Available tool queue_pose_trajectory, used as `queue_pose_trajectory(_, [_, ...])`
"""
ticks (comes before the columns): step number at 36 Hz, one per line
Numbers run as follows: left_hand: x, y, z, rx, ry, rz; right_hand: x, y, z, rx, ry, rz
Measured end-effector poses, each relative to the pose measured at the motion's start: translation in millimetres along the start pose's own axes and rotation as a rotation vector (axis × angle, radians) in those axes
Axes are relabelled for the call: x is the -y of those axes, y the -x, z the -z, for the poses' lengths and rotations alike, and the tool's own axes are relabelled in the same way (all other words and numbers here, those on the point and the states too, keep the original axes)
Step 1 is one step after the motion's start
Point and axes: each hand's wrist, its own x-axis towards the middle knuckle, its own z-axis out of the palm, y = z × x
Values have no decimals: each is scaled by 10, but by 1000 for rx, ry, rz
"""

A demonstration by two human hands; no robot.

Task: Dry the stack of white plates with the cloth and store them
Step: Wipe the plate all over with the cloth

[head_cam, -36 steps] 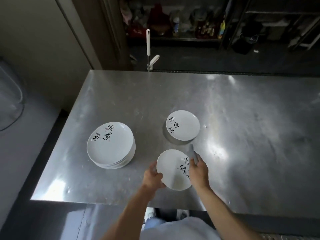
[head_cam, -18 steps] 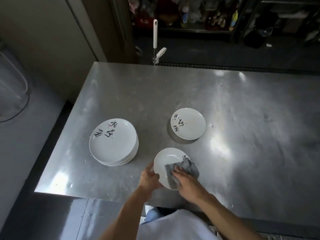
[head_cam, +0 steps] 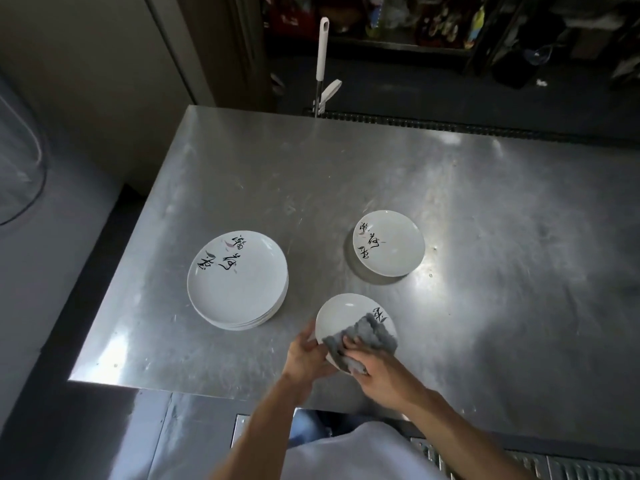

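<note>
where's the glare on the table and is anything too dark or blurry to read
Head view: bright glare on the steel table right of the single plate and at its near-left corner; the back shelves are dark and soft; the plate stack is readable.

Stainless steel table [head_cam: 346, 174], brushed top w/ scuffs, scratches & bright glare patches, esp. right of centre & near the front-left corner. Directly on it: stack of white plates [head_cam: 238, 280] at left-centre, top plate w/ black brush-style characters & a small pink mark; single white plate [head_cam: 388, 247] w/ same lettering sits alone to the right & slightly further back, well apart from the stack. Rest of surface bare metal; back edge meets a dark grated strip [head_cam: 450, 123].
</note>
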Motion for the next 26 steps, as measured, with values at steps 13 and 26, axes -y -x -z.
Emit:
queue_pose_trajectory(13, [4,70,-341,-141,-72,90,181,-480,179,-116,-335,-232])
queue_pose_trajectory(26, [-3,139,-377,-164,-62,92,-15,-436,207,-70,-20,-83])
